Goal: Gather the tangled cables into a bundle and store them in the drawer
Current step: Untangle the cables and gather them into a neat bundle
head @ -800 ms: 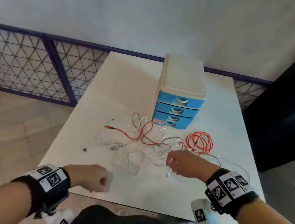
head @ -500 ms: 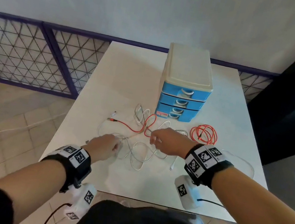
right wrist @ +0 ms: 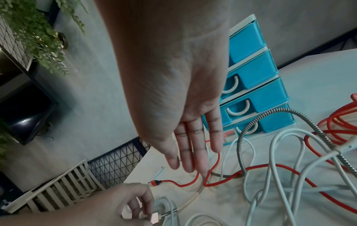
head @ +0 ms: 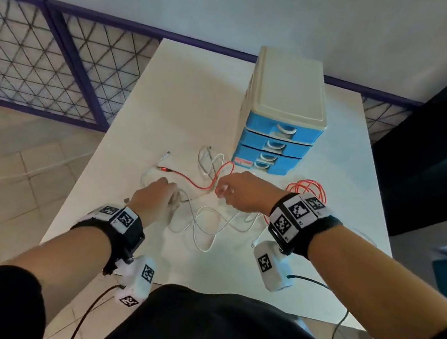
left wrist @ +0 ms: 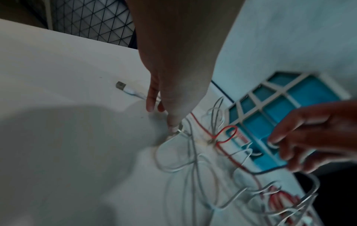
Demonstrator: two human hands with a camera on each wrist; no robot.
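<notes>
A tangle of white cables (head: 207,225), a grey braided one (right wrist: 239,137) and a red cable (head: 185,176) lies on the white table (head: 185,89) in front of the blue drawer unit (head: 284,105), whose drawers are all closed. A red coil (head: 309,189) sits to the unit's right. My left hand (head: 173,198) is at the tangle's left side; in the right wrist view its curled fingers (right wrist: 142,211) pinch a white cable's plug (right wrist: 154,220). My right hand (head: 223,191) hovers over the red loop (right wrist: 212,172) with fingers (right wrist: 193,152) straight, holding nothing.
A purple-framed mesh fence (head: 41,65) runs behind and to the left of the table. A dark cabinet (head: 442,146) stands at the right. A loose USB plug (left wrist: 120,84) lies left of my left hand. The table's front edge is against my body.
Both hands have moved forward onto the cables. The left went from the table's front edge to the tangle's left side and took a white plug. The right shifted left to the red loop.
</notes>
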